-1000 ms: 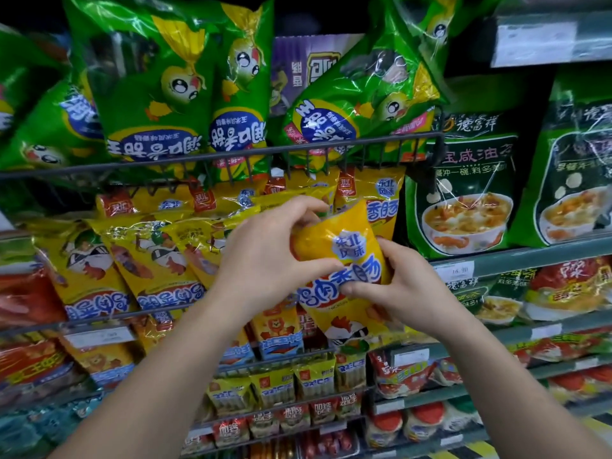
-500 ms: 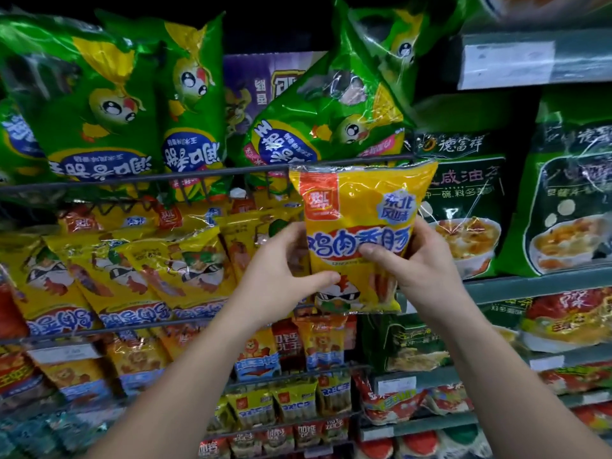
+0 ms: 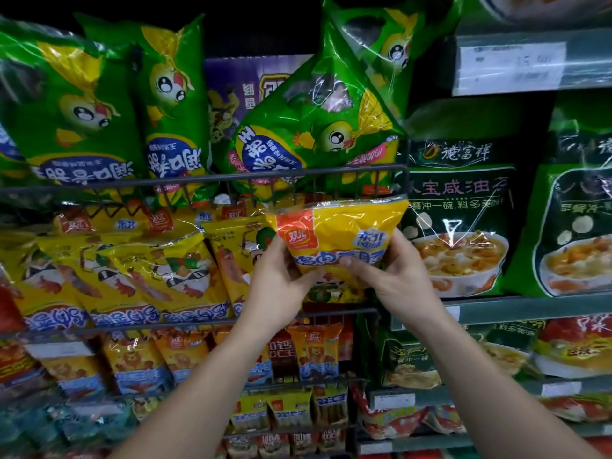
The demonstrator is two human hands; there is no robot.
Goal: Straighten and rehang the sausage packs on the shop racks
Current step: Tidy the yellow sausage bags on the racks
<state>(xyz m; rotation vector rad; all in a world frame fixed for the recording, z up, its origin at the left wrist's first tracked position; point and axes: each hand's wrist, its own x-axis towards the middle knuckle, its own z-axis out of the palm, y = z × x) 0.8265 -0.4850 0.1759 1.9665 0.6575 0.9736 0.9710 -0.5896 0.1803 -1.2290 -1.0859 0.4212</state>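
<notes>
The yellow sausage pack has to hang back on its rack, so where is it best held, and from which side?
By its mid side edges, from below and in front, as the left hand and right hand grip the yellow sausage pack. It stands upright, face forward, and that grip leaves its flat clear top seal free under the wire rack.

双汇 on yellow sausage pack, 德富祥 on green bag

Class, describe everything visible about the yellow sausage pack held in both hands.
The yellow sausage pack is glossy plastic film with a clear sealed top edge, an orange-red logo patch and blue lettering. It is upright, facing the camera, just below a wire rack rail. The left hand and right hand grip its sides, thumbs in front.
</notes>
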